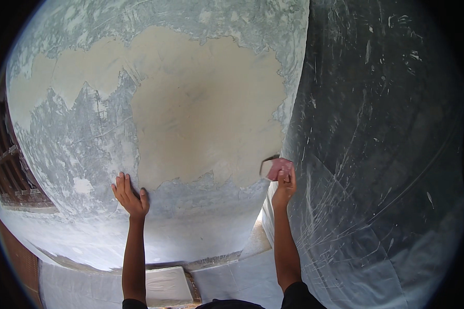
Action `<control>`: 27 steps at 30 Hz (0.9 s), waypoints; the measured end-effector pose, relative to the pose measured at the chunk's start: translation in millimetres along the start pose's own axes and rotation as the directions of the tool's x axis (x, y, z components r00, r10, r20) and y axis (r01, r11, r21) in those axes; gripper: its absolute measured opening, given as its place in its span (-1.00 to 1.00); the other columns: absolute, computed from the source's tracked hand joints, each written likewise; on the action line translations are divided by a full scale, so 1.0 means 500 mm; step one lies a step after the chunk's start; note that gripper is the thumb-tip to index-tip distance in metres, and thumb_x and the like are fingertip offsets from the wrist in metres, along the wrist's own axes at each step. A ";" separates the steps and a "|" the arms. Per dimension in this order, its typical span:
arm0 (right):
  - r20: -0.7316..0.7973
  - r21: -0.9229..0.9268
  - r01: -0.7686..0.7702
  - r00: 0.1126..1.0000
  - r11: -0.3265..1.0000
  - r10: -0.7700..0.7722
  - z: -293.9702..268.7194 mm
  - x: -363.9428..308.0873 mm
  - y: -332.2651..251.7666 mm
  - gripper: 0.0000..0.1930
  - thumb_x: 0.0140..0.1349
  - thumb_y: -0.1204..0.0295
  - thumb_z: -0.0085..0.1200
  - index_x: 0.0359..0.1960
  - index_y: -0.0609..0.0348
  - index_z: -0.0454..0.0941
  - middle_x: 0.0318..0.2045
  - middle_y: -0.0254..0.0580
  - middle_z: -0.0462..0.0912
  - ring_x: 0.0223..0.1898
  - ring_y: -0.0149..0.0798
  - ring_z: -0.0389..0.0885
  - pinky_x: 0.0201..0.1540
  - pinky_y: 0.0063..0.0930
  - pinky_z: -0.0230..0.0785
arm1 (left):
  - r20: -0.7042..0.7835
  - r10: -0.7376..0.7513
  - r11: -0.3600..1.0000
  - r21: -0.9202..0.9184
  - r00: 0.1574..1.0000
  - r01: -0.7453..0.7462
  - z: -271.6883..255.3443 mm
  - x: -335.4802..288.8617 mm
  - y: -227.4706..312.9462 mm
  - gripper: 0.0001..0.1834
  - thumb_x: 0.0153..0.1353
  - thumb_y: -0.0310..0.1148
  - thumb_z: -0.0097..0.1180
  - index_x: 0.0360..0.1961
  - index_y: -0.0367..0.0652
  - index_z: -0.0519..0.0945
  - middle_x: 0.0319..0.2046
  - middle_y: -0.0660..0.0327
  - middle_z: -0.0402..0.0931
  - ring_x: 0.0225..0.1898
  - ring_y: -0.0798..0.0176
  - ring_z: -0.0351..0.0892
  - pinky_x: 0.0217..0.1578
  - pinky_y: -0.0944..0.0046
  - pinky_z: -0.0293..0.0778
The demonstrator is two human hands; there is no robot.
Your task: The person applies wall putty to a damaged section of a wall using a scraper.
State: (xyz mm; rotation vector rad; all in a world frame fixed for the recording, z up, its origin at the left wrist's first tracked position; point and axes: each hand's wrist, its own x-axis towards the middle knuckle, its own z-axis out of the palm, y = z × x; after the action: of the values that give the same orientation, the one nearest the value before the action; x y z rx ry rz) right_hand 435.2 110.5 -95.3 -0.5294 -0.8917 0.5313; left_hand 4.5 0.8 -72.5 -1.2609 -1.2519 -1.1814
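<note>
A large curved grey wall (103, 118) fills the left and middle of the head view. Across it spreads a patch of smooth beige filler (211, 113) with ragged edges. My left hand (131, 195) rests palm down on the grey surface, below and left of that patch, its fingers spread apart. At the patch's lower right corner, my right hand (285, 186) grips a small, flat pink putty scraper (280, 167). Pale filler shows on the scraper's left part, which is against or very close to the wall. My fingers cover part of its lower right side.
Dark plastic sheeting (376, 129), streaked with white splashes, hangs along the right. Bluish sheeting (232, 280) covers the floor. Between my forearms lies a pale rectangular panel or tray (167, 285). A brown slatted opening (15, 170) is at the far left.
</note>
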 end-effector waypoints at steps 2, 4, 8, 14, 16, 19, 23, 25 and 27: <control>0.035 -0.075 0.009 0.999 0.997 -0.006 -0.015 0.009 0.007 -0.44 0.26 0.44 0.11 0.25 0.40 0.22 0.10 -0.02 0.47 0.07 -0.31 0.46 0.16 -0.46 0.26 | 0.005 -0.003 1.000 -0.003 1.000 0.003 0.001 -0.001 0.007 -0.42 0.32 -0.12 -0.23 0.19 -0.38 0.31 0.22 -0.10 0.26 0.30 -0.11 0.13 0.30 -0.12 -0.10; -0.184 0.159 0.033 0.983 0.987 -0.004 0.004 0.019 -0.012 -0.45 0.22 0.50 0.14 0.22 0.44 0.25 0.07 -0.05 0.49 0.05 -0.32 0.47 0.14 -0.48 0.27 | -0.001 0.002 1.000 0.004 1.000 -0.002 -0.002 0.004 0.001 -0.42 0.32 -0.13 -0.23 0.19 -0.38 0.30 0.23 -0.11 0.25 0.30 -0.11 0.13 0.30 -0.12 -0.10; 0.028 -0.020 -0.001 1.000 1.000 0.002 -0.017 0.000 0.007 -0.45 0.25 0.46 0.11 0.24 0.42 0.23 0.04 -0.06 0.51 0.03 -0.34 0.48 0.13 -0.49 0.27 | 0.000 0.008 1.000 -0.001 1.000 -0.008 0.008 0.000 0.006 -0.43 0.32 -0.14 -0.23 0.19 -0.38 0.30 0.22 -0.11 0.25 0.30 -0.11 0.13 0.30 -0.12 -0.10; -0.130 0.174 -0.005 0.991 0.985 0.028 -0.004 0.001 -0.008 -0.49 0.23 0.53 0.13 0.20 0.42 0.29 0.01 -0.13 0.53 -0.02 -0.40 0.48 0.04 -0.57 0.30 | -0.002 0.006 1.000 0.009 1.000 -0.006 0.000 0.002 -0.004 -0.42 0.32 -0.13 -0.23 0.20 -0.38 0.30 0.22 -0.11 0.25 0.30 -0.10 0.13 0.31 -0.13 -0.11; 0.045 -0.059 -0.022 0.999 0.998 0.025 -0.022 -0.009 0.010 -0.46 0.26 0.48 0.11 0.23 0.41 0.24 0.02 -0.11 0.52 -0.01 -0.39 0.48 0.06 -0.53 0.29 | -0.003 0.000 1.000 0.000 1.000 0.000 0.005 -0.004 0.001 -0.42 0.32 -0.12 -0.23 0.20 -0.37 0.29 0.23 -0.11 0.25 0.30 -0.10 0.13 0.31 -0.13 -0.11; -0.092 0.102 -0.033 0.995 0.994 0.042 -0.015 0.001 -0.002 -0.48 0.25 0.52 0.09 0.23 0.40 0.25 0.02 -0.13 0.52 0.00 -0.38 0.48 0.09 -0.52 0.28 | -0.001 0.001 1.000 0.000 1.000 -0.001 0.003 0.001 0.001 -0.41 0.32 -0.12 -0.23 0.21 -0.37 0.29 0.23 -0.11 0.25 0.30 -0.10 0.13 0.31 -0.13 -0.11; -0.014 0.074 -0.030 0.999 0.997 0.031 0.001 -0.009 -0.004 -0.48 0.25 0.53 0.09 0.22 0.40 0.26 0.02 -0.12 0.52 0.00 -0.37 0.48 0.09 -0.53 0.28 | -0.006 0.005 1.000 -0.006 1.000 -0.005 0.009 -0.002 0.003 -0.42 0.32 -0.12 -0.23 0.20 -0.37 0.29 0.23 -0.11 0.25 0.30 -0.10 0.13 0.31 -0.13 -0.11; 0.061 -0.090 -0.014 0.998 0.996 0.020 0.018 -0.008 -0.009 -0.49 0.25 0.51 0.10 0.21 0.42 0.27 0.02 -0.09 0.52 0.01 -0.37 0.48 0.10 -0.51 0.29 | 0.001 0.002 1.000 0.013 1.000 -0.002 -0.001 0.003 0.000 -0.42 0.32 -0.12 -0.23 0.20 -0.37 0.30 0.22 -0.11 0.25 0.30 -0.10 0.14 0.31 -0.13 -0.11; -0.049 0.045 -0.013 0.999 0.999 0.015 0.035 0.010 -0.037 -0.49 0.23 0.53 0.11 0.20 0.43 0.28 0.01 -0.11 0.52 -0.01 -0.37 0.48 0.09 -0.53 0.28 | 0.001 0.000 1.000 0.010 1.000 0.000 0.000 0.002 0.001 -0.42 0.32 -0.12 -0.23 0.20 -0.37 0.30 0.22 -0.11 0.25 0.30 -0.10 0.14 0.31 -0.13 -0.11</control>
State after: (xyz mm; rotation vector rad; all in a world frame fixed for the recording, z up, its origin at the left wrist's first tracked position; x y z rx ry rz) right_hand 427.0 103.2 -71.9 -0.5064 -0.8280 0.5477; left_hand 5.2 1.0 -71.6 -1.2544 -1.2569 -1.1739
